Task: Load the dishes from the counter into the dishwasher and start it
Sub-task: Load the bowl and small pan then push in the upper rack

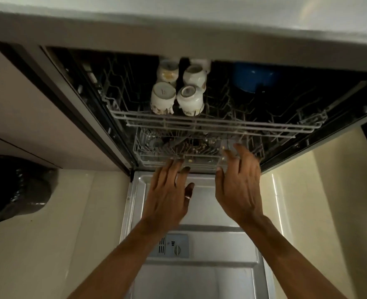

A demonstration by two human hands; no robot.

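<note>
**Lower rack may jam or shake the dishes**

On the far left a black bag (16, 186) is lying on the floor beside the dishwasher (117, 130). It is well apart from the open door (199, 212), but a person stepping back around the door could be catching a foot on it.

The left hand (169, 195) is reaching with straight, spread fingers to the front edge of the lower rack (148, 147) and is holding nothing. If it is pushing harder than the other hand, the rack could be going in crooked and sticking.

Above, in the upper rack (199, 124), the pale cups (163, 98) are standing upside down, close together. A hard push below could be knocking them against each other and chipping them.

The right hand (238, 186) is also spread and holding nothing, its fingertips over the front rail of the lower rack. Blur is hiding whether they are touching it. Fingers slipping between the wires could be getting pinched.

Further right a blue bowl (253, 76) is sitting deep in the upper rack, in the dark. The things in the lower rack are too blurred to name. If one is standing too high, it could be hitting the upper rack.

The table (178, 24) edge above is showing no dishes in this view.
</note>
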